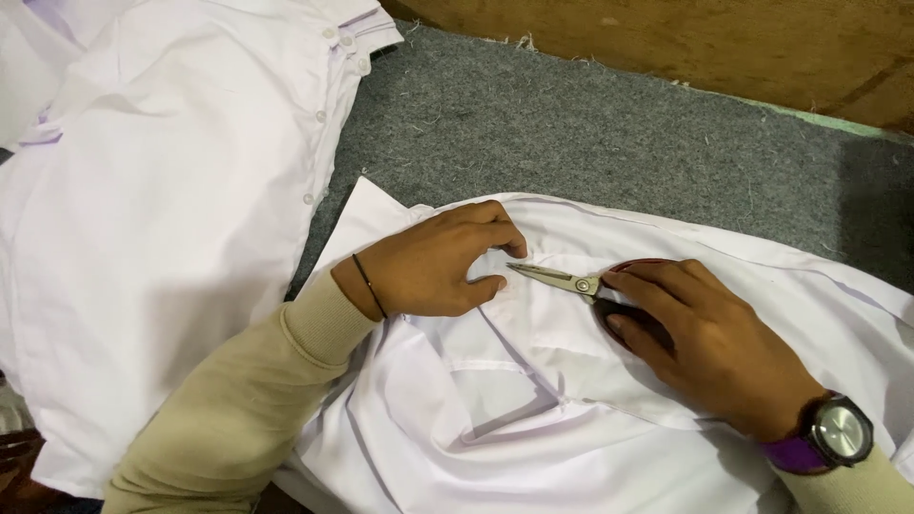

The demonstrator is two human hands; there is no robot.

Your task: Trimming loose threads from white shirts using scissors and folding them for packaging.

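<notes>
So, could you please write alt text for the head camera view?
A right hand holds small scissors to a white shirt that the left hand pinches, on grey felt; another white shirt lies left.

We seem to be in a small tailoring or garment workshop. We see a work surface covered in grey felt strewn with thread scraps, a wooden board along its far edge, a stack of white shirts with button plackets to one side, and another white garment spread out beneath small scissors.
</notes>
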